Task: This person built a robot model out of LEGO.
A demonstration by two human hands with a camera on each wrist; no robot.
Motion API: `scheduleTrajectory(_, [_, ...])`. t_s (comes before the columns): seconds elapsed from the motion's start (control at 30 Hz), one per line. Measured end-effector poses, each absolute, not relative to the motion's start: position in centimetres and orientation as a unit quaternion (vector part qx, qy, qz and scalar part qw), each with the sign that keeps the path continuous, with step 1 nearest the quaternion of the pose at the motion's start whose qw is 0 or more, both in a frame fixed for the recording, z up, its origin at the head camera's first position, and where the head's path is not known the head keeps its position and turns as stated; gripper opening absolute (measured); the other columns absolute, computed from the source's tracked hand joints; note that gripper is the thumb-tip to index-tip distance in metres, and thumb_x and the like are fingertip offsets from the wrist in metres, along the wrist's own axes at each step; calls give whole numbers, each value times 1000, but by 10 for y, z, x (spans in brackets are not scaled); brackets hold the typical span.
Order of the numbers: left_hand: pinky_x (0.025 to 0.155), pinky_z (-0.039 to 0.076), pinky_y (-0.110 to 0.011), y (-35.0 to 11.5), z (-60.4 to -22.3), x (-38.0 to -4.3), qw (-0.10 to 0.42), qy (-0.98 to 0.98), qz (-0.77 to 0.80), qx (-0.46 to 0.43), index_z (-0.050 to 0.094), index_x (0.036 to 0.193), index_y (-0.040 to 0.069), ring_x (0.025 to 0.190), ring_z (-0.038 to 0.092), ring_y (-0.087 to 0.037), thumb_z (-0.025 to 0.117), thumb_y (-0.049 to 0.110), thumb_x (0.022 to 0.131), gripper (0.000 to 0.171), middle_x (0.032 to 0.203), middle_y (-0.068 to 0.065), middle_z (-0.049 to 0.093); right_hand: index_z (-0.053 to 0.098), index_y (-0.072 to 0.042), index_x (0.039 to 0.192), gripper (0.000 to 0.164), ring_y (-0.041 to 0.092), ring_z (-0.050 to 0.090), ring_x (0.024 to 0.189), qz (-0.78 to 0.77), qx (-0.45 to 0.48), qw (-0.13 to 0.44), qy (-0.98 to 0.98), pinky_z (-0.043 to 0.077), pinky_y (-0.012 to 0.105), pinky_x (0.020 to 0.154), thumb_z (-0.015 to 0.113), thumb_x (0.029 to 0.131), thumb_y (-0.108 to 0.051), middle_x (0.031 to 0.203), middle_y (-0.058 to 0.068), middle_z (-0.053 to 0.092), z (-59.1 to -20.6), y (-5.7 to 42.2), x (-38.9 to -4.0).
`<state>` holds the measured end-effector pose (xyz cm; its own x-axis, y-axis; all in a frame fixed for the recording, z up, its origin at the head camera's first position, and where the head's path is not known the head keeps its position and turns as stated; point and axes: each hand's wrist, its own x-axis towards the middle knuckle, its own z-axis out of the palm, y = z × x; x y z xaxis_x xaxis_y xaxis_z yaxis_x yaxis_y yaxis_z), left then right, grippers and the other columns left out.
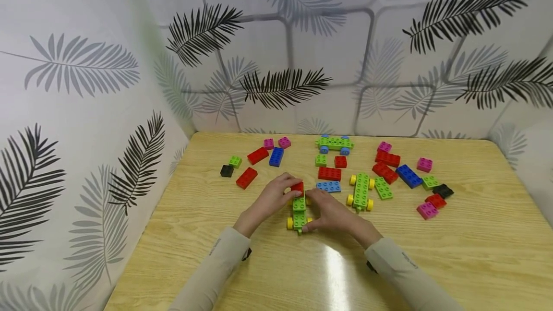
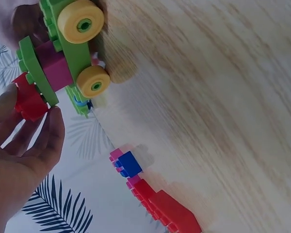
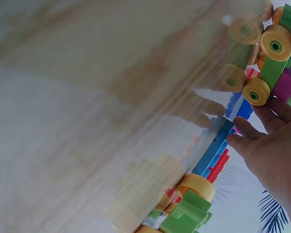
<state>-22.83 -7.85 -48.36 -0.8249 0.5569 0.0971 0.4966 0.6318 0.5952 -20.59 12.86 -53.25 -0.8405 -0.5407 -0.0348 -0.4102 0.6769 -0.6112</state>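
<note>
My left hand pinches a small red brick between thumb and fingers. That brick sits on a green brick, with a purple brick under it. This stack rises from the far part of a green wheeled base with yellow wheels. On the right side of the base, my right hand steadies it, thumb at the near end and fingers by the far wheel. In the right wrist view, the same purple brick shows between thumb and fingers.
Right of the hands stands another green base with yellow wheels. A green base with blue wheels stands at the back. A light blue brick and a red brick lie beyond my right hand. Several loose bricks lie on both sides.
</note>
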Motion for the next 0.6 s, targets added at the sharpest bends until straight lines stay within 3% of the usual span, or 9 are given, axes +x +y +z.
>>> scheduleTrajectory(0.6, [90, 48, -30, -74, -475, -232, 65, 917, 243, 310, 60, 128, 2, 101, 58, -18, 58, 24, 97, 38, 114, -7, 58, 39, -4, 144, 97, 34, 37, 134, -310, -263, 102, 908, 33, 49, 108, 81, 70, -52, 145, 17, 42, -529, 128, -204])
